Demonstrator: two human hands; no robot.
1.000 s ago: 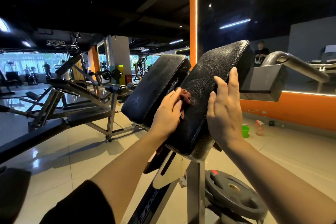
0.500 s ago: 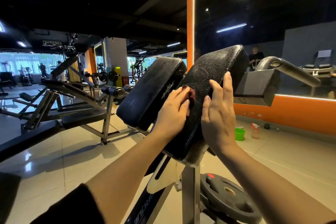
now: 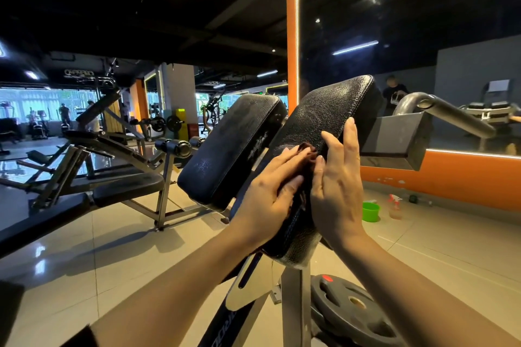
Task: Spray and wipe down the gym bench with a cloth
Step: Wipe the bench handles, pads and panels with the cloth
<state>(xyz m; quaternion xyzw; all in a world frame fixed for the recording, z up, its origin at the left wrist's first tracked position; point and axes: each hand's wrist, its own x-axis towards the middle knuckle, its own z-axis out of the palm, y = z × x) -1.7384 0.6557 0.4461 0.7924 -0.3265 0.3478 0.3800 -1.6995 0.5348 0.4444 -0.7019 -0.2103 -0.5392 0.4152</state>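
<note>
Two black padded bench cushions stand tilted on a steel post; the right pad (image 3: 324, 110) is the one under my hands and the left pad (image 3: 231, 146) sits beside it. My left hand (image 3: 267, 194) presses a dark red cloth (image 3: 308, 149) flat against the right pad, fingers straight; most of the cloth is hidden under the palm. My right hand (image 3: 338, 183) rests open on the pad's right edge, fingers pointing up. A spray bottle (image 3: 394, 205) stands on the floor far right, beside a green bucket (image 3: 370, 211).
A grey handle bar (image 3: 448, 113) and steel block (image 3: 394, 141) jut out right of the pad. A weight plate (image 3: 352, 307) lies by the post's base. Other benches (image 3: 127, 186) stand left. An orange wall with a mirror (image 3: 423, 22) is behind.
My left hand has slid the cloth up and to the right along the pad, closer to my right hand, which has stayed on the pad's edge.
</note>
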